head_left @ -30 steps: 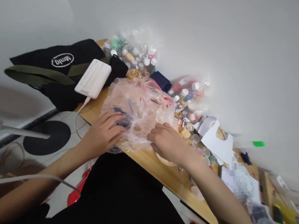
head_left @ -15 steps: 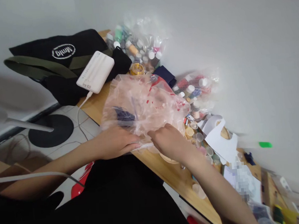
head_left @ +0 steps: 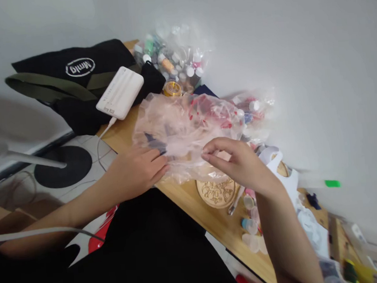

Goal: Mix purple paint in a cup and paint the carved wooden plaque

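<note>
A thin, crinkled pinkish plastic bag (head_left: 176, 120) with red print lies spread over the wooden table. At its near left part, my left hand (head_left: 138, 170) grips the film with closed fingers, its thumb hidden. Beside those fingertips a dark blue patch (head_left: 155, 142) shows in or through the plastic. My right hand (head_left: 239, 159) pinches the bag's near right part between thumb and index finger. Just below this hand, a round wooden piece with a carved pattern (head_left: 217, 194) sticks out from under the bag's edge.
Behind the bag are a clear bag of small bottles (head_left: 181, 56), a roll of yellow tape (head_left: 172, 89) and another bag of bottles (head_left: 254, 105). A white power bank (head_left: 120, 92) with a cable leans against a black bag (head_left: 70, 72). Small plastic cups (head_left: 250, 225) stand by my right forearm.
My right hand has moved right and slightly up, my left hand slightly left. The bag's near edge has lifted away, uncovering more of the carved wooden piece.
</note>
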Available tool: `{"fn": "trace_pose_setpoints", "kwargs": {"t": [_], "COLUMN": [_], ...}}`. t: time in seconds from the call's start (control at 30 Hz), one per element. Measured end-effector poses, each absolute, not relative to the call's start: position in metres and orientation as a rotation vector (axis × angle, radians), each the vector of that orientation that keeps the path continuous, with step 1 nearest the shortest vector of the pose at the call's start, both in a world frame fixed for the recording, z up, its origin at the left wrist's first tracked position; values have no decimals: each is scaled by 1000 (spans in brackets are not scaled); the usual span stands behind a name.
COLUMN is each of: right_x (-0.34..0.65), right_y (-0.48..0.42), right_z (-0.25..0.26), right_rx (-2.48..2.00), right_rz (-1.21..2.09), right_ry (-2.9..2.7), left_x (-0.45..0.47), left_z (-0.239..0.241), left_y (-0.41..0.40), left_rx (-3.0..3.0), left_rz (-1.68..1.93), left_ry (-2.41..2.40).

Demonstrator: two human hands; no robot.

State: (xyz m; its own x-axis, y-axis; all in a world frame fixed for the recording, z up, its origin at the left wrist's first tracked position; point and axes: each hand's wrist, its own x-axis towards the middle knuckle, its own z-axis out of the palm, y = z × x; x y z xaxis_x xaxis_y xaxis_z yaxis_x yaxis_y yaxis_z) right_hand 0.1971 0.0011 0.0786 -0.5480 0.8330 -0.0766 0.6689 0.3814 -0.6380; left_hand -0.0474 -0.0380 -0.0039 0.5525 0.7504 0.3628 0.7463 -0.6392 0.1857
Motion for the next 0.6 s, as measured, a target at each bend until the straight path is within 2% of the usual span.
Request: {"fn": "trace_pose_setpoints", "kwargs": {"t": [0.1, 0.3, 0.4, 0.53, 0.6], "right_x": [201, 222, 253, 308, 340], "right_y": [-1, -1, -4, -29, -47], "right_z": [87, 96, 114, 134, 135], "right_rx": [-1202, -1157, -1157, -1296, -1520], "right_rz": [967, 660, 501, 211, 44], "right_ry": [-2151, -1704, -1578, -1446, -1384], "left_x": [-46, -50, -48, -43, -47], "left_z": [1, -15, -29, -51, -61], "left_y": [-36, -25, -19, -16, -9], "left_rx": [2716, 2718, 2759, 2697, 2683], "left_rz": [680, 832, 898, 1011, 1005], "left_ry": [1423, 1559, 1398, 1307, 1288]}}
